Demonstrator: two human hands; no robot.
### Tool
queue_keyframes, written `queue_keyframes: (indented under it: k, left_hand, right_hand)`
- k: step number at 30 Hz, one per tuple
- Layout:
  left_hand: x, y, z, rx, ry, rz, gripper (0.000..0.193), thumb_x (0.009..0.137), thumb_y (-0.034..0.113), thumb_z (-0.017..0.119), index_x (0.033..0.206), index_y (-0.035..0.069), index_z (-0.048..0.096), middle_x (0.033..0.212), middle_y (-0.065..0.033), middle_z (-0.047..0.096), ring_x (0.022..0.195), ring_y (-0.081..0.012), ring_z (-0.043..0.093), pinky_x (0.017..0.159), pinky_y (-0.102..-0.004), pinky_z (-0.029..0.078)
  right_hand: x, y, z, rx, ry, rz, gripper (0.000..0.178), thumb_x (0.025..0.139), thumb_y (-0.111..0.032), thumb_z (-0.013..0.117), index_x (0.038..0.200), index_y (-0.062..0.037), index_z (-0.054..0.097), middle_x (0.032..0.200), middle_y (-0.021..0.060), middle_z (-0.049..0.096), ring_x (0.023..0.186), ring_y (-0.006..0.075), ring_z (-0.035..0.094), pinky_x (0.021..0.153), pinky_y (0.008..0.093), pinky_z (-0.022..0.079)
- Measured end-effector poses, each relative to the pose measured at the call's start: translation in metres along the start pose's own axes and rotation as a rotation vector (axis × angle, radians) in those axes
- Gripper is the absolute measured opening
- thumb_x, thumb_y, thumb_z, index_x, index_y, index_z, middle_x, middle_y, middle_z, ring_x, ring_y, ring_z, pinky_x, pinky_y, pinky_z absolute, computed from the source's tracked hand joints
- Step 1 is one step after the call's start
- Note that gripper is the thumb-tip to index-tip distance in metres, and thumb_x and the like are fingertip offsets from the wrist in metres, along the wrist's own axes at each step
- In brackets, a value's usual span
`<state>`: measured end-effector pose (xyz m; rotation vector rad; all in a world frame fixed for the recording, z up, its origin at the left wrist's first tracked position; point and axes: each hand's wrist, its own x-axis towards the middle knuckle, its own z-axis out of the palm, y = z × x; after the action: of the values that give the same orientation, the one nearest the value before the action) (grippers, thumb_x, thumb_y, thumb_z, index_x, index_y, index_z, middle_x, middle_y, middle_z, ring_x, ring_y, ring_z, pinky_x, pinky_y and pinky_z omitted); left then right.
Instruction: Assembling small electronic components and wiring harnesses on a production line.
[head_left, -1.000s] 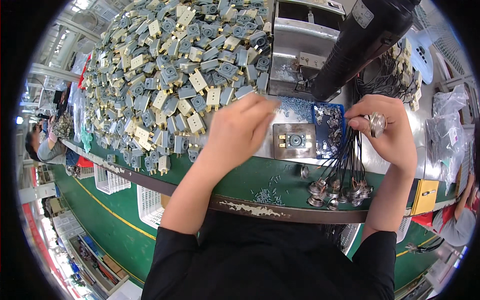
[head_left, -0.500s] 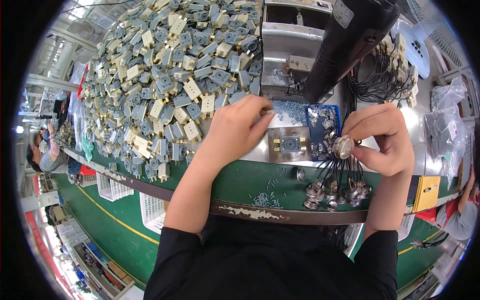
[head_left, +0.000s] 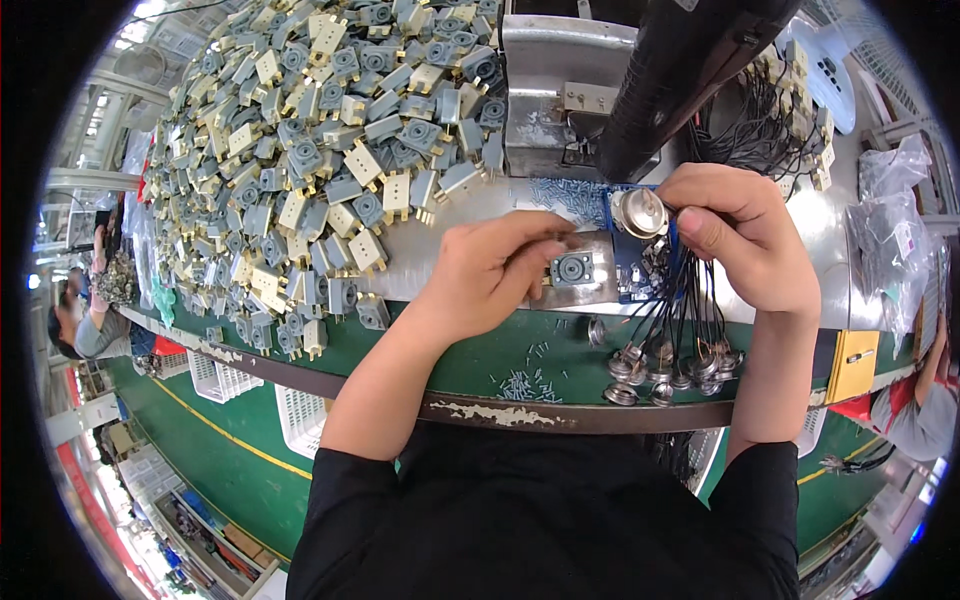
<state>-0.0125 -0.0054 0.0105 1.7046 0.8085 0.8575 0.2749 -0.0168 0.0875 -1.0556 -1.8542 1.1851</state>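
Between the thumb and fingers of my right hand [head_left: 745, 235] is a round silver metal part [head_left: 640, 213], held face up above a blue bin [head_left: 632, 262] of small metal clips. My left hand [head_left: 492, 272] is closed in a pinch at the left side of a grey plastic block [head_left: 571, 268], which sits in a square metal fixture [head_left: 590, 293]. Its fingertips cover the block's left terminal; whatever they hold is too small or hidden to make out. Several more round metal parts [head_left: 660, 380] on black wires hang over the bench edge side, below my right hand.
A large heap of grey and cream blocks [head_left: 330, 170] fills the left. Small screws lie behind the fixture [head_left: 565, 195] and in a pile [head_left: 522, 386] near the front edge. A thick black column [head_left: 680, 80] rises behind. At right are a yellow pad [head_left: 852, 366] and plastic bags [head_left: 890, 230].
My left hand has come down from the screws behind to the block in the fixture. My right hand has raised the round metal part and brought it to the left. The view has shifted slightly.
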Motion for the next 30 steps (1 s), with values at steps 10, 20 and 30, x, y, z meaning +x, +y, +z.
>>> queue_keyframes:
  k: [10, 20, 30]
  left_hand:
    - [0.008, -0.003, 0.000, 0.121, -0.120, 0.029, 0.024, 0.078, 0.002, 0.089, 0.101, 0.001, 0.082, 0.105, -0.0074, 0.076, 0.061, -0.0049, 0.052, 0.057, -0.0226, 0.042]
    - [0.007, -0.002, 0.000, 0.167, -0.089, 0.033, 0.026, 0.077, 0.008, 0.090, 0.100, 0.001, 0.080, 0.102, -0.0075, 0.076, 0.056, -0.0065, 0.050, 0.056, -0.0240, 0.043]
    - [0.017, -0.001, 0.002, 0.213, 0.116, 0.393, 0.043, 0.077, 0.009, 0.091, 0.116, 0.002, 0.075, 0.118, -0.0115, 0.074, 0.085, -0.0154, 0.071, 0.071, -0.0289, 0.057]
  right_hand:
    - [0.002, -0.003, 0.010, -0.013, -0.033, -0.003, 0.017, 0.102, -0.006, 0.067, 0.109, 0.0081, 0.072, 0.091, 0.0084, 0.069, 0.081, 0.0111, 0.059, 0.072, 0.0273, 0.048]
    - [0.006, 0.004, 0.019, 0.092, -0.090, 0.149, 0.020, 0.097, 0.000, 0.071, 0.114, 0.0085, 0.072, 0.104, 0.0086, 0.071, 0.090, 0.0106, 0.063, 0.079, 0.0257, 0.052]
    - [0.009, 0.006, 0.025, 0.070, -0.079, 0.172, 0.017, 0.092, 0.006, 0.072, 0.109, 0.0066, 0.074, 0.097, 0.0084, 0.072, 0.087, 0.0106, 0.066, 0.076, 0.0257, 0.052]
